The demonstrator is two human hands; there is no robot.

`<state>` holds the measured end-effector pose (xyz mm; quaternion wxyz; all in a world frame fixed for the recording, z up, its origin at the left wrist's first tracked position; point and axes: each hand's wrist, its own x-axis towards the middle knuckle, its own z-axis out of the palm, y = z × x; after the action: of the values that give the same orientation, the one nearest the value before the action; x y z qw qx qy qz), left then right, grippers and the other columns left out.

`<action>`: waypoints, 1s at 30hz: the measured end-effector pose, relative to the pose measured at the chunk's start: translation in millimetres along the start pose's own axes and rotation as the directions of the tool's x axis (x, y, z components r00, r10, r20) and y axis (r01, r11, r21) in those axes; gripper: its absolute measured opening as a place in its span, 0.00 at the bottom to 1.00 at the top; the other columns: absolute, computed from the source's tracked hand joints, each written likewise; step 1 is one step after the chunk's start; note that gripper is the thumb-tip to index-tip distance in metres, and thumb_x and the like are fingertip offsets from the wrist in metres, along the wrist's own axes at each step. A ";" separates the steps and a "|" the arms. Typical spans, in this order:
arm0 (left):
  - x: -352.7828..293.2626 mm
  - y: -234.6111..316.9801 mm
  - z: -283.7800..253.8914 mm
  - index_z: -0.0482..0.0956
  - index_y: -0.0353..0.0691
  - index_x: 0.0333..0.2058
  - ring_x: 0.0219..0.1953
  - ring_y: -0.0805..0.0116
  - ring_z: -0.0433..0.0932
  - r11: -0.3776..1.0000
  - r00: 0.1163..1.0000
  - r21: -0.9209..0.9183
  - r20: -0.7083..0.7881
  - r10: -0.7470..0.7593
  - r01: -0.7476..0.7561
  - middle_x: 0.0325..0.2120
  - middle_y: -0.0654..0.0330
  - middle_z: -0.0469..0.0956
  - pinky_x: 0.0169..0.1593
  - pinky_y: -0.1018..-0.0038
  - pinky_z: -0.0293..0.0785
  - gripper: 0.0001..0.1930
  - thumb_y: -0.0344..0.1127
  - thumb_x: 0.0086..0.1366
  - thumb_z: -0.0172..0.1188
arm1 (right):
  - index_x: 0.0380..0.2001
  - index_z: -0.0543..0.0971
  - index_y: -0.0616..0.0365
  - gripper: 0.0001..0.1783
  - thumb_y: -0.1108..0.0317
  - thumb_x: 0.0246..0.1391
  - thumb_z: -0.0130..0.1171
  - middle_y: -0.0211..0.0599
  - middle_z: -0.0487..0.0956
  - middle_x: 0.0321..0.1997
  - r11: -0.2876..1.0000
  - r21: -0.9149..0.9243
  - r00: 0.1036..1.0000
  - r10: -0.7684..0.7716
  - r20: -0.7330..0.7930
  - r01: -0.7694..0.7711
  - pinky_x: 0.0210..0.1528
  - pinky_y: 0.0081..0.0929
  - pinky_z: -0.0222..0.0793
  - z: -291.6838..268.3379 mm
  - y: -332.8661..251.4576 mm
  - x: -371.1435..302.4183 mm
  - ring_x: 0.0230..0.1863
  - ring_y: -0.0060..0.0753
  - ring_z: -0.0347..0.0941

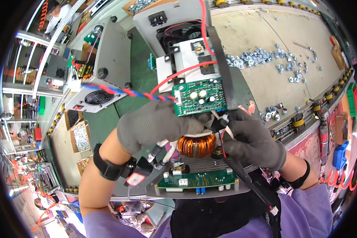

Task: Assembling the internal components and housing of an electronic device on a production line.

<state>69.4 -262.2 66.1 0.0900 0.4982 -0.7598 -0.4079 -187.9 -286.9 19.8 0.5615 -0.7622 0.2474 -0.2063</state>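
Observation:
An open grey metal chassis (162,190) lies in front of me with a copper-wound toroid coil (196,145) and green circuit boards inside. My left hand (152,125), in a grey glove, grips the lower edge of a small green circuit board (200,97) with round capacitors. A twisted red and blue wire (123,91) runs from that board to the left. My right hand (254,141), also gloved, pinches white and red wires (223,133) beside the coil. A black strip (222,67) runs up past the board.
A second grey unit with a fan (103,67) stands on the green mat at left. Loose silver nuts and washers (265,59) are scattered over the wooden board at right. Cardboard boxes of small parts (81,137) sit lower left. A blue bin (340,154) is at far right.

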 end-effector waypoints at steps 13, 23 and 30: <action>-9.3 -17.7 -10.1 0.81 0.36 0.31 0.36 0.61 0.75 0.606 0.956 -0.795 0.186 0.227 0.011 0.33 0.55 0.77 0.39 0.68 0.70 0.06 0.32 0.57 0.64 | 0.34 0.78 0.65 0.10 0.68 0.53 0.59 0.42 0.73 0.34 0.988 0.156 1.000 0.010 0.022 -0.013 0.40 0.33 0.66 -2.7 17.1 -2.6 0.37 0.39 0.70; -58.3 51.8 -15.5 0.79 0.41 0.32 0.34 0.59 0.76 0.924 0.933 0.380 -0.348 0.094 0.049 0.34 0.57 0.78 0.40 0.66 0.71 0.18 0.40 0.43 0.72 | 0.42 0.75 0.58 0.13 0.72 0.52 0.59 0.42 0.75 0.39 0.838 -0.520 0.968 -0.239 -0.078 0.165 0.43 0.39 0.69 -44.4 41.4 -16.5 0.39 0.48 0.73; -25.4 48.0 5.6 0.79 0.49 0.44 0.42 0.60 0.74 0.707 0.985 0.707 -0.094 0.143 -0.035 0.41 0.66 0.79 0.54 0.57 0.60 0.31 0.64 0.47 0.61 | 0.50 0.72 0.54 0.21 0.69 0.52 0.60 0.42 0.76 0.32 0.992 -0.111 0.971 -0.033 0.238 0.061 0.36 0.41 0.70 -55.2 26.4 -32.3 0.34 0.48 0.75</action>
<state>45.9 -229.9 103.3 -0.0327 0.4854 -0.8724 -0.0472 -250.1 -315.4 9.1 0.5360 -0.8187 0.1726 -0.1129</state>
